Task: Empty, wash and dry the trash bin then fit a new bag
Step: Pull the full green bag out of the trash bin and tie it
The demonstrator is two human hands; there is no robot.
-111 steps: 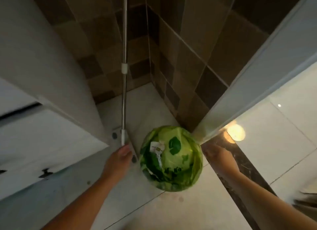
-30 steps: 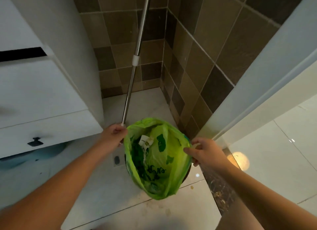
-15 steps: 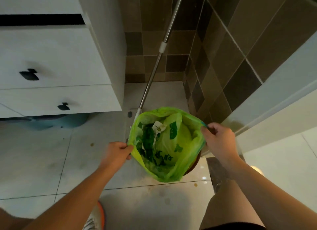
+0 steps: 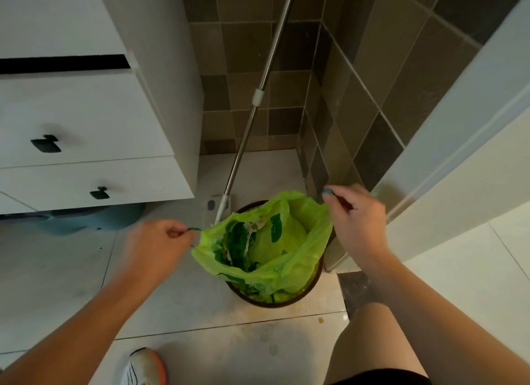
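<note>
a: green film, thin and soft, that's what you're dealing with. the trash bag sits in the dark round bin on the floor tiles, tucked in the corner between the white cabinet and the door frame, with a mop leaning on the wall behind it

b: what are your hands on?

a: your left hand has a narrow grip, pinching a dark green drawstring at the bag's left edge. your right hand holds the right edge up, with a bit of blue-green string poking out by the fingertips; whether it's pinching the string or the film, i can't tell

b: how will it handle?

a: i'd judge it light, since the contents look like wrappers and crumpled plastic. but the film is slippery and will stretch or tear if you yank it. keep hold of the strings, not the bare edge, and lift straight up so the bag doesn't snag on the rim

b: and the bin?

a: stiff by the look of it, probably light enough to tip with one hand once the bag is out
</note>
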